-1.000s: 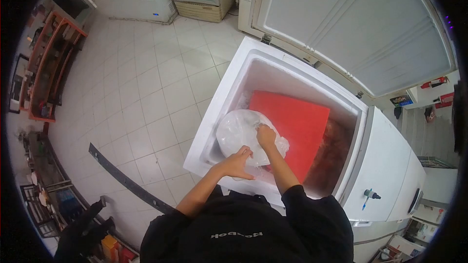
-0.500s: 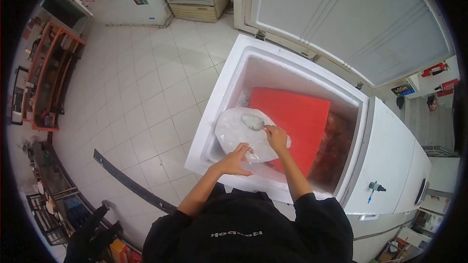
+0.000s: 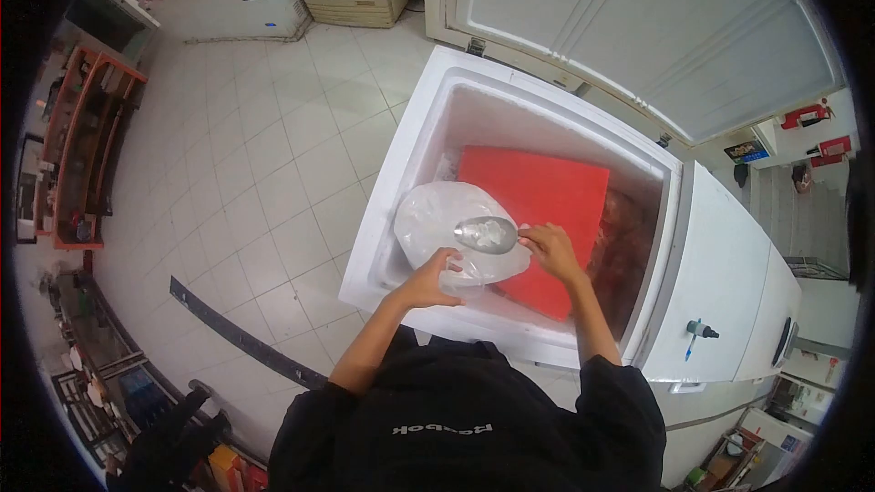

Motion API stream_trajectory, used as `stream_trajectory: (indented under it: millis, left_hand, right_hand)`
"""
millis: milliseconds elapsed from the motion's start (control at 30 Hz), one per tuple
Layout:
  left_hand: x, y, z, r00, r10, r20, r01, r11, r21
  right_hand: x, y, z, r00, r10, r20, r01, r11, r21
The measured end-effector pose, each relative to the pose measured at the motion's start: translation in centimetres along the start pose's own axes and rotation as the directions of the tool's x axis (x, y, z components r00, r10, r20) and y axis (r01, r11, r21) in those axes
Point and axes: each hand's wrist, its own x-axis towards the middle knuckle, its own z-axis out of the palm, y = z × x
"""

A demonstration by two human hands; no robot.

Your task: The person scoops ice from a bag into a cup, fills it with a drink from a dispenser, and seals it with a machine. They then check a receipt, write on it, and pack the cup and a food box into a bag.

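Note:
My right hand (image 3: pixel 550 251) is closed round the handle of a metal scoop (image 3: pixel 471 242), held level with crushed ice (image 3: pixel 490 235) in its bowl. Below the scoop lies an open, whitish plastic bag (image 3: pixel 428 210) inside the chest freezer (image 3: pixel 401 141). My left hand (image 3: pixel 432 282) curves its fingers and thumb round a clear plastic container (image 3: pixel 469 291), partly hidden by the hand, at the bag's near edge. Beside the bag, a flat red board (image 3: pixel 547 196) covers part of the freezer's contents.
The freezer's raised lid (image 3: pixel 638 27) stands behind the opening. On its closed right-hand lid (image 3: pixel 729 301) lies a small dark bottle (image 3: pixel 702 330). Orange shelving (image 3: pixel 91 146) is far left, and a dark curved strip (image 3: pixel 241 337) crosses the lower-left view. A tiled floor (image 3: pixel 273 191) lies between.
The scoop has moved right and turned level, now showing ice in its bowl. My right hand has shifted right with it; my left hand stays near the bag's edge.

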Motion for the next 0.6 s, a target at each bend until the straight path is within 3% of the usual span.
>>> stream_trajectory:
  millis: [100, 200, 300, 400, 500, 533, 600]
  left_hand:
    - [0.2, -1.3, 0.4, 0.998, 0.039, -0.047, -0.040, 0.999, -0.020]
    - [0.5, -1.7, 0.9, 0.985, 0.139, -0.101, -0.141, 0.990, -0.007]
    - [0.5, -2.2, 1.4, 0.972, 0.194, -0.131, -0.195, 0.981, 0.011]
    - [0.1, -2.3, 1.3, 0.970, 0.188, -0.156, -0.187, 0.982, 0.023]
    - [0.0, -2.7, 1.6, 0.966, 0.194, -0.168, -0.209, 0.975, -0.073]
    - [0.1, -2.7, 1.6, 0.965, 0.201, -0.170, -0.223, 0.967, -0.121]
    - [0.0, -2.4, 1.3, 0.965, 0.220, -0.145, -0.229, 0.972, -0.046]
  right_hand:
    - [0.2, -3.6, -5.1, 0.986, 0.039, 0.161, -0.027, 0.997, -0.076]
    - [0.7, -8.7, -7.3, 0.938, -0.005, 0.347, 0.103, 0.959, -0.265]
    - [0.7, -12.8, -4.5, 0.927, -0.104, 0.361, 0.275, 0.842, -0.464]
    - [2.0, -15.1, -6.1, 0.913, -0.052, 0.405, 0.280, 0.801, -0.529]
    - [3.0, -14.7, -9.7, 0.946, 0.025, 0.323, 0.183, 0.781, -0.596]
    - [3.3, -13.0, -10.4, 0.941, 0.136, 0.309, 0.067, 0.822, -0.565]
    - [4.8, -8.1, -10.6, 0.901, 0.358, 0.244, -0.193, 0.836, -0.514]
